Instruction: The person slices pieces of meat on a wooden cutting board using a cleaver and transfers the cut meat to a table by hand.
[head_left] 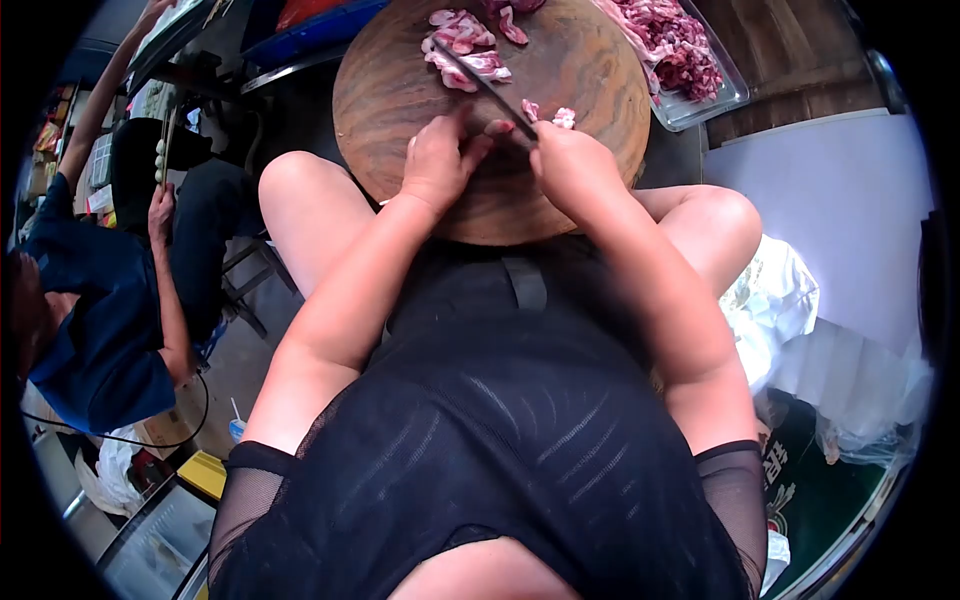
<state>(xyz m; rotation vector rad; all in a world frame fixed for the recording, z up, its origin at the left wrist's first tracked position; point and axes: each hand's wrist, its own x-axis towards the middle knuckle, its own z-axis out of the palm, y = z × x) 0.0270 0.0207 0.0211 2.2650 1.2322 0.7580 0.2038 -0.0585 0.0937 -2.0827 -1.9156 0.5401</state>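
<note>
A round wooden chopping block stands at the far middle of the scene, between the bare knees of a seated person in a dark top. The right hand is closed around the handle end of a knife, with the fingers clamped on it. The dark blade slants to the far left, over the block, and its far end is at a cluster of pink and white meat slices. The left hand is over the near left part of the block, thumb towards the right hand. Its fingertips are blurred, so whether they are pressed together or apart cannot be told. Between the two hands, close to the blade, lies a small piece of meat. Two small scraps are just beyond the right hand, and darker meat lies at the block's far edge.

To the far right, beside the block, a clear tray holds a heap of chopped red meat. At the far left is a blue tray with something red in it. Further left, another person in dark blue holds a skewer of pale round pieces upright.
</note>
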